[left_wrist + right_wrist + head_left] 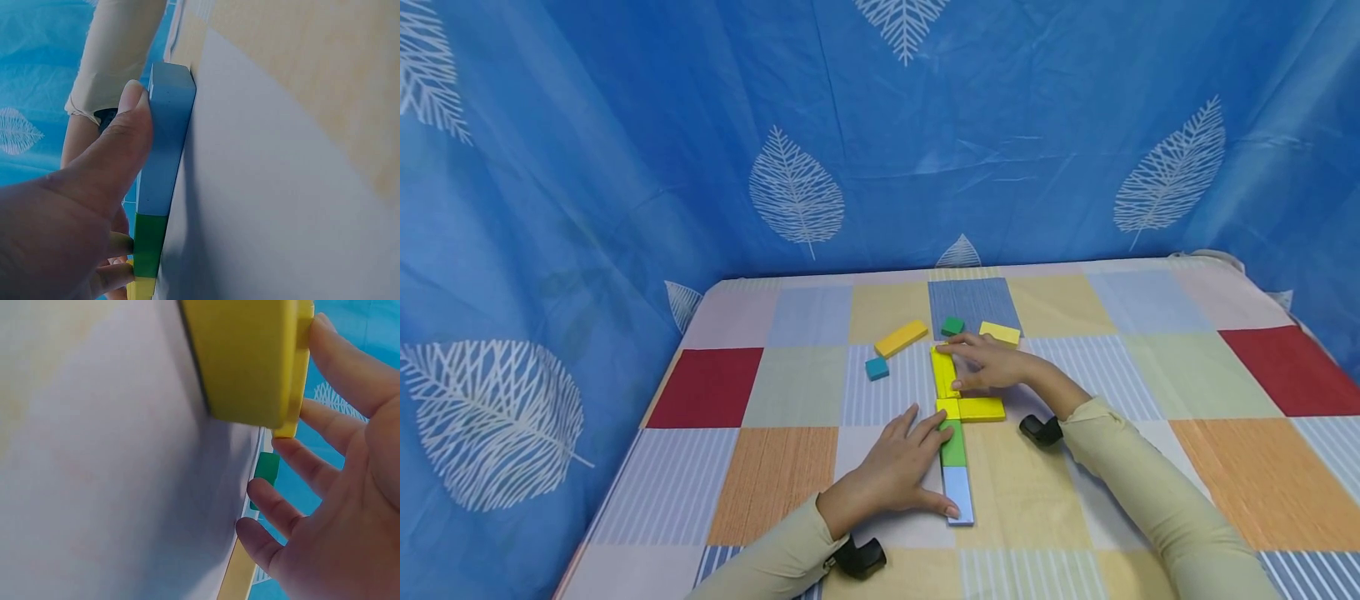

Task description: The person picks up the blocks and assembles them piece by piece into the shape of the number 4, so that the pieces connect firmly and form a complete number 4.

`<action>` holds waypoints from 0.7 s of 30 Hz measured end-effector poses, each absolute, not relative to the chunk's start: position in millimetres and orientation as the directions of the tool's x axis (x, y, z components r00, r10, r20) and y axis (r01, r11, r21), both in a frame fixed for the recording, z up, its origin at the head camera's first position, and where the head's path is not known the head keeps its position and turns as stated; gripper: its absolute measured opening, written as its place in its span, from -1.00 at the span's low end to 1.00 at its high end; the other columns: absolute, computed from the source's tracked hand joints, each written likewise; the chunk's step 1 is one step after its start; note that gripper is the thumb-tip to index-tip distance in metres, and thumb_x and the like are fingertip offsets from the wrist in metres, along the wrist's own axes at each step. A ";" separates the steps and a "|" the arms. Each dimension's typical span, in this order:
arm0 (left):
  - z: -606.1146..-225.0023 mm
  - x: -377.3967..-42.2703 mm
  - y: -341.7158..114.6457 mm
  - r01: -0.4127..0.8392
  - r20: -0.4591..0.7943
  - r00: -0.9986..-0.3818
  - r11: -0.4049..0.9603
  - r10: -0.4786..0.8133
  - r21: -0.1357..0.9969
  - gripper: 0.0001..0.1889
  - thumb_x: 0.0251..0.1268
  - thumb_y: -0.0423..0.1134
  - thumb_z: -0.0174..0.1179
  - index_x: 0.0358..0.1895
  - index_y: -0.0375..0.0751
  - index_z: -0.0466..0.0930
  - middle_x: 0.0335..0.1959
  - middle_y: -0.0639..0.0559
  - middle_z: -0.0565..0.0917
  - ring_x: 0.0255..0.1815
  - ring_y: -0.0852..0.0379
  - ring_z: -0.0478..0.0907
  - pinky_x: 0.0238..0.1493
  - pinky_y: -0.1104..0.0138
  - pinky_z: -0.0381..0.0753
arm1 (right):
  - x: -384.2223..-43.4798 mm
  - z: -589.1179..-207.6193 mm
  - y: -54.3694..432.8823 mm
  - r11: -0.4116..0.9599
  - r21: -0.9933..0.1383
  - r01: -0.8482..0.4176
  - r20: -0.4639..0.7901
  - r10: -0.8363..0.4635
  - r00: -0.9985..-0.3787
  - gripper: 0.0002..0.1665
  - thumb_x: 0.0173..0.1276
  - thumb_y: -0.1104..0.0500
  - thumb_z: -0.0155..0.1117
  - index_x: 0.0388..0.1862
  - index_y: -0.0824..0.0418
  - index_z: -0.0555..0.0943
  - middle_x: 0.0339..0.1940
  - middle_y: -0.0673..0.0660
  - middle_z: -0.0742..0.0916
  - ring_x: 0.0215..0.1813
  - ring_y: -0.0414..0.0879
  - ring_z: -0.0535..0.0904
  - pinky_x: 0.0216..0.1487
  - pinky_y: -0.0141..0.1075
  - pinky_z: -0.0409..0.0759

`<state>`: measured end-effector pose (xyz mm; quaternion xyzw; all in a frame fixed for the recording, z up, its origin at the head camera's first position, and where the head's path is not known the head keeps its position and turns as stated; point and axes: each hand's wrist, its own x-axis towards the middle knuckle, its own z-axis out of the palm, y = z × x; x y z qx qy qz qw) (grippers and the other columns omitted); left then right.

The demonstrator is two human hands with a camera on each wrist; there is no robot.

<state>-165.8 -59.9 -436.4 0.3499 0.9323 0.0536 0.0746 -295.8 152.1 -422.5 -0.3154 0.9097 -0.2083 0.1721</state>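
A row of blocks runs away from me in the head view: a light blue block (pixel 958 493), a green block (pixel 953 446), a small yellow block (pixel 949 408) and a long yellow block (pixel 943 372). Another yellow block (pixel 983 409) juts out to the right beside the small one. My left hand (pixel 898 467) rests along the row, thumb on the light blue block (pixel 167 134) and fingertips by the green block (pixel 150 244). With thumb and forefinger, my right hand (pixel 992 365) touches the far yellow block (pixel 304 375), its other fingers spread out.
Beyond the row lie an orange-yellow block (pixel 901 339), a teal block (pixel 877 368), a dark green block (pixel 952 326) and a pale yellow block (pixel 1000 334). A patchwork cloth (pixel 1240 462) covers the table. A blue leaf-patterned curtain (pixel 1037 167) hangs behind and at the sides.
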 end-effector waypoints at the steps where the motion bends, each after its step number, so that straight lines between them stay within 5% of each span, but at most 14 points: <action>1: -436.4 -165.9 -60.0 0.644 -0.103 -0.744 0.749 0.661 0.154 0.03 -0.19 0.47 0.11 0.38 -0.02 0.11 0.44 0.02 0.07 0.43 -0.22 -0.02 0.35 0.00 0.11 | -295.9 -422.8 151.8 0.716 -0.491 -0.495 -0.185 -0.641 -0.745 -0.19 0.21 -0.15 0.19 0.40 0.03 0.19 0.39 0.21 0.25 0.32 0.34 0.13 0.24 0.26 0.14; 21: -438.7 -167.3 -60.2 0.643 -0.094 -0.746 0.751 0.659 0.151 0.02 -0.19 0.47 0.12 0.38 -0.02 0.12 0.44 0.02 0.08 0.43 -0.22 -0.03 0.35 0.01 0.10 | -291.8 -418.2 144.9 0.764 -0.437 -0.475 -0.208 -0.599 -0.773 -0.20 0.20 -0.11 0.23 0.38 0.02 0.21 0.38 0.20 0.29 0.28 0.30 0.16 0.24 0.24 0.14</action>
